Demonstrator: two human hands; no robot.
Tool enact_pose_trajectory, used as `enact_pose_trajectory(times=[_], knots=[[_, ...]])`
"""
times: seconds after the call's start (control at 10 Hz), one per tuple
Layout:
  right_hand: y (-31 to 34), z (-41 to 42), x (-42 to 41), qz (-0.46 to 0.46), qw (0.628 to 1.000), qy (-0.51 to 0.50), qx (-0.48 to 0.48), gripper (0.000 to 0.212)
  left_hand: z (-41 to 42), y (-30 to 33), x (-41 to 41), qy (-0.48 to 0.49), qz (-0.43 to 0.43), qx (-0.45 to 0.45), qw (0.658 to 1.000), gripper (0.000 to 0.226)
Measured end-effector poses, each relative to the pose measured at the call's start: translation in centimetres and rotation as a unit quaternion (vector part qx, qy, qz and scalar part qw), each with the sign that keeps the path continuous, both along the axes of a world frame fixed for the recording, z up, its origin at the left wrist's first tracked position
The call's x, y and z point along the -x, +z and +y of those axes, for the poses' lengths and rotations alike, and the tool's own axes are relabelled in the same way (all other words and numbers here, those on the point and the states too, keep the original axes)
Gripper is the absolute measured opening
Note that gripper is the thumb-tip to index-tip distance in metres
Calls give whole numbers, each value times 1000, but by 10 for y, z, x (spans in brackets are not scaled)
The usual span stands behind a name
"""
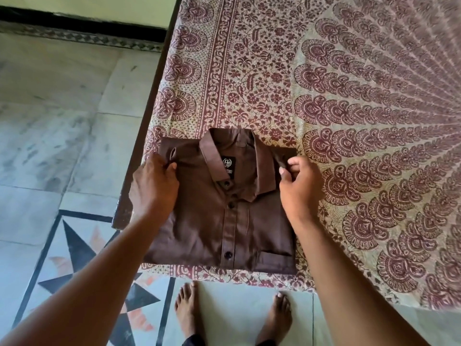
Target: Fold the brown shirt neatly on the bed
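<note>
While the shirt [224,211] lies folded into a neat rectangle at the near corner of the bed [349,96], both hands are at its shoulders. It lies front up, collar pointing away from the person, buttons fastened down the placket, and a chest pocket shows at its near right corner. A black label with a round logo sits inside the collar.

The left hand [154,186] pinches a small fold of cloth at the shirt's left shoulder between thumb and curled fingers, its palm lying over the fabric. The right hand [299,188] pinches the cloth at the right shoulder beside the collar in the same way, fingers curled, thumb pressing the fabric.

A bedsheet [249,71] printed with maroon flowers and fan shapes on a cream ground covers the bed. The bed's dark frame [149,101] runs along the left edge. The person's bare feet [189,313] stand on the floor [62,121] just at the bed's near edge, on pale marble with a black and orange star inlay [82,265] to the left.
</note>
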State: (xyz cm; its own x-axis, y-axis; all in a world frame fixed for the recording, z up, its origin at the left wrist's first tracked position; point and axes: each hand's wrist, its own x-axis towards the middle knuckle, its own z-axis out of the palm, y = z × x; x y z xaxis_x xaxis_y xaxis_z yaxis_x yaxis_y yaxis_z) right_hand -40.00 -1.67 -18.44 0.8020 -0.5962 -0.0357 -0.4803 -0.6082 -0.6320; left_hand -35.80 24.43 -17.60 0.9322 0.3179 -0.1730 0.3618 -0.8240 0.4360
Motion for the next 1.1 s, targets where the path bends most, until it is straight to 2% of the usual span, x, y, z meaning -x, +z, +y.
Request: enact_pose_trajectory(times=[0.1, 0.2, 0.3, 0.4, 0.5, 0.6, 0.7, 0.8, 0.9, 1.0, 1.1], knots=[[9, 23, 21, -89, 986, 42, 133, 31, -4, 4, 23, -97, -71, -86, 989, 47], [14, 53, 50, -98, 948, 237, 187, 57, -2, -12, 55, -232, -49, -144, 961, 67], [-12, 54, 64, 41, 859, 432, 272, 77, 7, -39, 66, -249, -17, -142, 958, 77], [-30, 23, 62, 118, 842, 436, 296, 80, 9, -51, 63, -249, -12, -141, 958, 78], [-30, -2, 64, 156, 872, 349, 307, 86, 11, -52, 60, -263, -14, -124, 957, 78], [-14, -2, 71, 143, 917, 238, 287, 92, 14, -40, 62, -251, -26, -110, 961, 77], [-6, 20, 92, 88, 920, 298, 241, 96, 15, -30, 76, -258, -48, -146, 954, 78], [-18, 28, 120, 118, 871, 415, 235, 91, 19, -39, 84, -300, -25, -156, 941, 81], [-30, 7, 140, 165, 866, 395, 259, 83, 20, -50, 85, -306, -12, -147, 940, 81], [-17, -9, 143, 164, 895, 344, 232, 79, 17, -34, 78, -297, -2, -130, 946, 79], [12, 4, 149, 53, 957, 239, 152, 63, 5, 6, 91, -252, -19, -16, 967, 69]])
